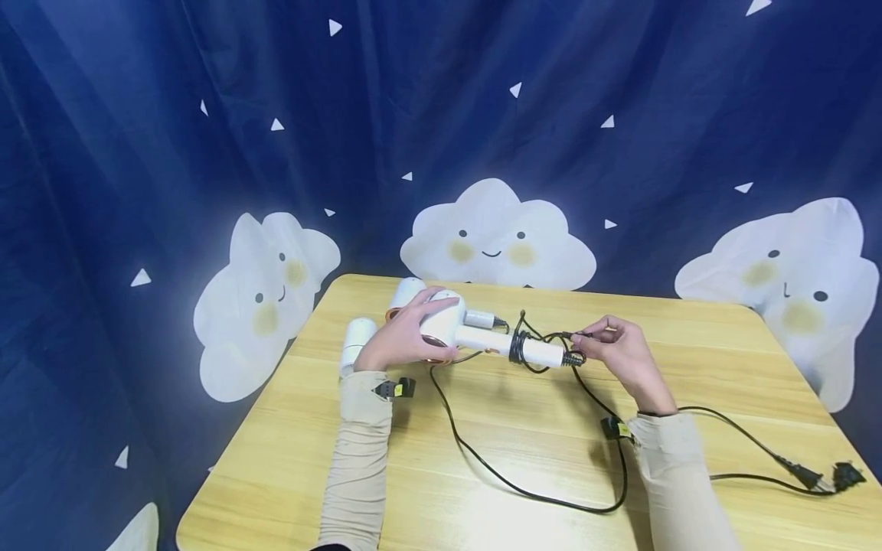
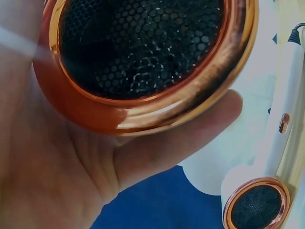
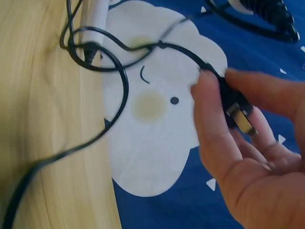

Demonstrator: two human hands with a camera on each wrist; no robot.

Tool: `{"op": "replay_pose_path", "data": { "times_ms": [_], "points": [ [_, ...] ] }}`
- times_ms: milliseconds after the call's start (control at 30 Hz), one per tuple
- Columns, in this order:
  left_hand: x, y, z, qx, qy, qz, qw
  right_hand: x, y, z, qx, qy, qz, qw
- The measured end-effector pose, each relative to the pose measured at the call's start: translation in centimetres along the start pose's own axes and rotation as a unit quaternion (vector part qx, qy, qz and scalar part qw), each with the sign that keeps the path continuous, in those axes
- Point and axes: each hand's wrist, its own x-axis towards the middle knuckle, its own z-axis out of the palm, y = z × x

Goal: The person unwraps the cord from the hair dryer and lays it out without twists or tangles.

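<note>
A white hair dryer (image 1: 475, 338) with a copper-coloured rim is held by my left hand (image 1: 401, 337), fingers over its round head and thumb underneath. Its dark mesh (image 2: 143, 52) fills much of the left wrist view. Black cord (image 1: 517, 347) is wound round the dryer's handle. My right hand (image 1: 622, 354) pinches a black plug (image 3: 233, 102) with metal prongs between thumb and fingers, just beyond the handle's end. From that plug the cord runs back in loose loops (image 3: 123, 86) towards the handle.
A second white hair dryer (image 1: 408, 289) lies behind the held one, and a third white dryer head (image 1: 358, 337) is by my left wrist. Long black cord (image 1: 530, 493) curves across the wooden table (image 1: 427, 467). Two plugs (image 1: 802, 474) lie near the right edge.
</note>
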Motion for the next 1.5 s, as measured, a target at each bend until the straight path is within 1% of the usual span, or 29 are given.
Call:
{"op": "replay_pose_path", "data": {
  "times_ms": [100, 167, 267, 367, 433, 500, 533, 600, 633, 767, 900, 1000, 1133, 1200, 1300, 1333, 1433, 1500],
  "points": [
    [0.1, 0.1, 0.2, 0.0, -0.003, 0.004, 1.0, 0.1, 0.1, 0.5, 0.063, 0.035, -0.025, 0.9971],
    [0.2, 0.2, 0.2, 0.0, -0.003, 0.007, 1.0, 0.2, 0.0, 0.8, 0.118, 0.053, -0.044, 0.9906],
    [0.2, 0.3, 0.3, 0.001, -0.005, 0.007, 1.0, 0.2, -0.2, 1.2, 0.188, 0.074, -0.072, 0.9766],
    [0.3, 0.3, 0.4, 0.006, -0.006, 0.009, 0.9999, 0.2, -0.4, 1.7, 0.257, 0.085, -0.095, 0.9579],
    [0.3, 0.3, 0.5, 0.009, -0.006, 0.01, 0.9999, 0.2, -0.6, 2.0, 0.294, 0.082, -0.109, 0.9461],
    [0.4, 0.2, 0.6, 0.011, -0.006, 0.01, 0.9999, 0.0, -0.9, 2.2, 0.318, 0.069, -0.123, 0.9374],
    [0.4, 0.2, 0.6, 0.012, -0.006, 0.009, 0.9999, -0.1, -1.1, 2.3, 0.324, 0.062, -0.129, 0.9351],
    [0.4, 0.2, 0.7, 0.012, -0.005, 0.008, 0.9999, -0.3, -1.5, 2.4, 0.323, 0.043, -0.141, 0.9347],
    [0.4, 0.2, 0.6, 0.012, -0.003, 0.008, 0.9999, -0.4, -1.6, 2.4, 0.319, 0.033, -0.147, 0.9357],
    [0.3, 0.2, 0.6, 0.006, 0.001, 0.004, 1.0, -0.8, -2.2, 2.5, 0.287, -0.009, -0.157, 0.945],
    [0.3, 0.0, 0.5, -0.003, 0.002, -0.002, 1.0, -1.1, -2.5, 2.4, 0.263, -0.069, -0.166, 0.9477],
    [0.3, -0.3, 0.5, -0.007, 0.008, -0.004, 0.9999, -1.2, -2.5, 2.3, 0.248, -0.113, -0.173, 0.9463],
    [0.1, -0.6, 0.3, -0.007, 0.018, -0.01, 0.9998, -1.4, -2.6, 2.3, 0.216, -0.152, -0.169, 0.9495],
    [0.0, -0.7, 0.2, -0.006, 0.023, -0.011, 0.9997, -1.5, -2.7, 2.2, 0.185, -0.16, -0.165, 0.9556],
    [0.0, -0.8, 0.1, -0.003, 0.03, -0.012, 0.9995, -1.6, -2.8, 2.2, 0.098, -0.155, -0.15, 0.9714],
    [0.0, -0.8, 0.1, -0.002, 0.033, -0.012, 0.9994, -1.7, -2.9, 2.1, 0.067, -0.153, -0.144, 0.9753],
    [0.0, -0.9, -0.1, -0.002, 0.037, -0.015, 0.9992, -2.0, -3.2, 1.9, -0.008, -0.16, -0.117, 0.9801],
    [-0.1, -0.9, -0.2, -0.004, 0.041, -0.016, 0.999, -2.2, -3.4, 1.8, -0.037, -0.169, -0.093, 0.9806]
  ]
}}
